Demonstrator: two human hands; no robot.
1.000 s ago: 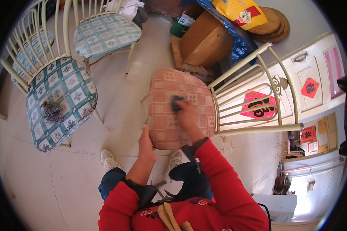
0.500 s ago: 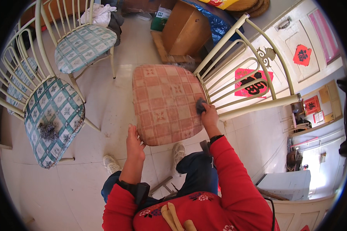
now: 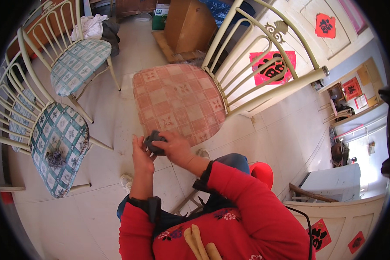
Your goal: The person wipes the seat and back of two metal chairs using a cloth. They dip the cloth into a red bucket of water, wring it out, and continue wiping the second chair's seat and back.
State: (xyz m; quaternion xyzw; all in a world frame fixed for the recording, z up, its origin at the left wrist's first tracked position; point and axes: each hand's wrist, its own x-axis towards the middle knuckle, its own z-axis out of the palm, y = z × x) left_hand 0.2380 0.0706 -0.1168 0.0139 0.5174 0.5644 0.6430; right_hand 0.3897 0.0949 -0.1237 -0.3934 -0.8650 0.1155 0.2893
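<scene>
A chair with a pink checked seat [image 3: 177, 99] and a cream metal back stands before me. At the seat's near left edge my right hand [image 3: 177, 149] grips a dark grey wad [image 3: 156, 142], soft-looking like a cloth or sponge. My left hand [image 3: 142, 162] is cupped against the wad from the left, its fingers pointing up and its thumb beside it. The wad hides part of the seat's corner and some of the fingers.
On the left stand a chair with a dark green checked seat [image 3: 69, 134], bearing a fuzzy grey clump [image 3: 55, 159], and another green-checked chair [image 3: 80, 65]. A brown box [image 3: 188, 28] is at the back. The cream door [image 3: 307, 34] lies behind the pink chair.
My right hand has brought the wad from the seat's right side, by the backrest, to the near left corner, meeting my left hand. The view has shifted a little.
</scene>
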